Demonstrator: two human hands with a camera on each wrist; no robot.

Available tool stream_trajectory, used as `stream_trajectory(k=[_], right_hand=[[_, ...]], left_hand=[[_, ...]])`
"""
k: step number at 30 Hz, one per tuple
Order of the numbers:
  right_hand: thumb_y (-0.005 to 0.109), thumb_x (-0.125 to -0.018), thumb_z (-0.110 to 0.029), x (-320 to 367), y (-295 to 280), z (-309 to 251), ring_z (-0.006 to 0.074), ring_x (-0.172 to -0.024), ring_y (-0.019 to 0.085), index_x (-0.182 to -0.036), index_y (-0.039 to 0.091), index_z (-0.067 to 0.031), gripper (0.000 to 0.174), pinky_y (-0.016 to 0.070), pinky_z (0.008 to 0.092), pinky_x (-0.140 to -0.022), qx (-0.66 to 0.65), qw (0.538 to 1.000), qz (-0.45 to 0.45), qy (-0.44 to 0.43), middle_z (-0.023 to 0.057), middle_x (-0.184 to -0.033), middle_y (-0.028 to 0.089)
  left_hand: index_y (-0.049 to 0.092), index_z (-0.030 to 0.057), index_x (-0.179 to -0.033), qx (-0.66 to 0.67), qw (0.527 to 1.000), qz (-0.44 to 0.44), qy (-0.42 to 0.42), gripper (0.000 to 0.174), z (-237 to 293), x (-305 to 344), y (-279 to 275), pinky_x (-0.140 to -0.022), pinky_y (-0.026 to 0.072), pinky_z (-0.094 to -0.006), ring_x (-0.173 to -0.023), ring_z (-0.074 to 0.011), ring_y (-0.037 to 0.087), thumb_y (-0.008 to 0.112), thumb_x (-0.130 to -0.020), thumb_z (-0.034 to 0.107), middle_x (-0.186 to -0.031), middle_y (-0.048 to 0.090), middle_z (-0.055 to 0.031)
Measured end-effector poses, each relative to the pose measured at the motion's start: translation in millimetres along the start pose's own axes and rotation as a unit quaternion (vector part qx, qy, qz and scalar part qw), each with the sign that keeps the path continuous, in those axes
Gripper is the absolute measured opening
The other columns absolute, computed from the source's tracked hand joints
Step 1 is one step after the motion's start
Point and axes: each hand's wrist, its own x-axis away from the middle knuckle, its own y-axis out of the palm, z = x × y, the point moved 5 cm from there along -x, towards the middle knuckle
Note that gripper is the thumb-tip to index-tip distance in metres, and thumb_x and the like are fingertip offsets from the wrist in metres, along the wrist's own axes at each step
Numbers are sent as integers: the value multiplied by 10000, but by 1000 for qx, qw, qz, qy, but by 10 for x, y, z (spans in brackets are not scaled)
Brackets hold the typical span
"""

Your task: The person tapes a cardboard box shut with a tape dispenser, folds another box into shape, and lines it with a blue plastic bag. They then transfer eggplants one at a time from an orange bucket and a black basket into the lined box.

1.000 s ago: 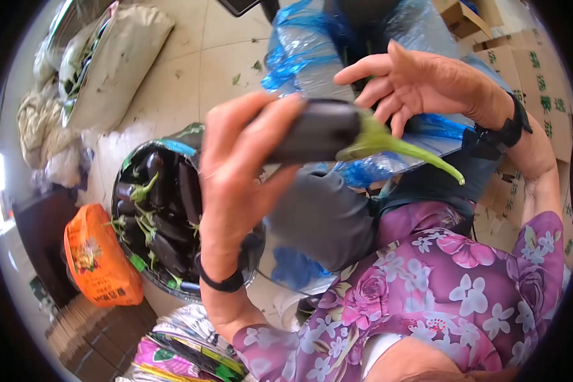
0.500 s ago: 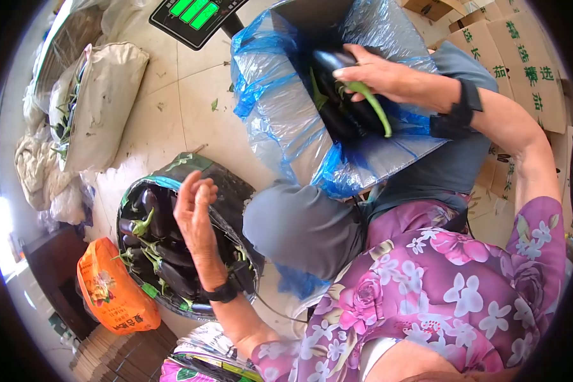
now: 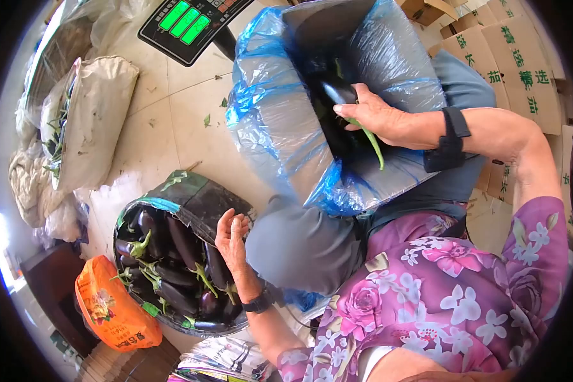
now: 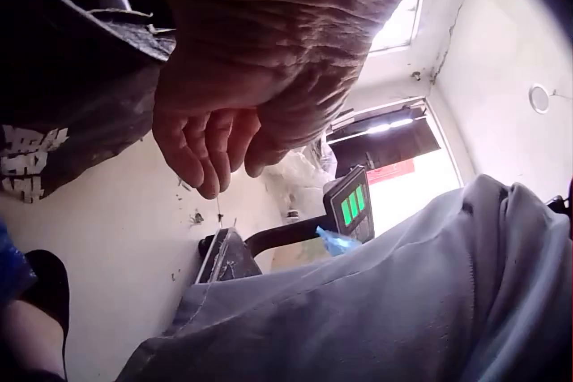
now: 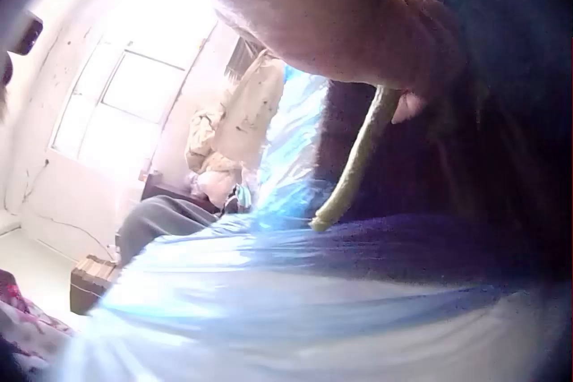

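Inside a box (image 3: 398, 170) lined with thin blue plastic, my right hand (image 3: 381, 118) grips a dark purple eggplant (image 3: 339, 91) near its stem end. Its long green stem (image 5: 356, 163) sticks out below the palm. Other dark eggplants lie under it in the box, partly in shadow. My left hand (image 3: 232, 237) holds nothing; its fingers are loosely bent, beside my knee (image 3: 286, 239) and the edge of a black basket-like container (image 3: 200, 202). Several eggplants (image 3: 172, 280) with green stems fill that container.
A scale display (image 3: 188, 25) with green digits stands beyond the box. An orange bag (image 3: 111, 305) leans by the container. A whitish sack (image 3: 99, 121) lies on the floor at the left, and printed cartons (image 3: 516, 70) stand at the right.
The right hand has taken the eggplant from the left hand and lowered it into the lined box. The left hand has drawn back, then shifted from over the container toward the knee.
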Motion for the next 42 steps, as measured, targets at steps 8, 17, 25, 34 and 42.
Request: stream_trajectory(k=[8, 17, 25, 34, 42], right_hand=[[614, -938, -272, -263, 10, 91, 331, -1224, 486, -1362, 232, 77, 669, 518, 389, -960, 17, 994, 107, 12, 259, -1384, 364], [636, -914, -244, -510, 45, 340, 315, -1205, 499, -1425, 236, 46, 711, 534, 366, -874, 64, 974, 210, -48, 243, -1388, 375], [626, -891, -329, -742, 433, 379, 465, -1357, 335, -1495, 119, 70, 884, 291, 427, -1136, 332, 926, 176, 29, 364, -1414, 349], [661, -825, -216, -600, -225, 33, 484, -1042, 602, -1469, 50, 145, 958, 472, 450, -933, 414, 904, 70, -77, 408, -1051, 592], [670, -818, -175, -373, -166, -148, 478, -1110, 554, -1443, 258, 58, 784, 484, 512, -888, 550, 799, 106, -218, 323, -1231, 500]], left_hand=[[582, -30, -1219, 22, 999, -30, -28, 331, 94, 49, 492, -746, 491, -247, -845, -119, 609, 623, -946, 152, -945, 644, -59], [559, -25, -1218, 69, 996, -44, -22, 284, 96, 188, 583, -729, 491, -240, -815, -104, 590, 595, -960, 87, -929, 626, -35], [561, -22, -1209, 56, 994, 6, -90, 297, 182, 236, 924, -769, 500, -248, -846, -120, 606, 610, -963, 136, -929, 621, -31], [545, 48, -1285, -155, 986, -40, 39, 378, -136, 402, 828, -773, 516, -260, -846, -103, 618, 625, -923, 122, -963, 657, -31], [548, 42, -1277, -54, 997, -29, -41, 372, -224, 342, 729, -770, 514, -264, -842, -108, 618, 625, -922, 123, -964, 657, -35]])
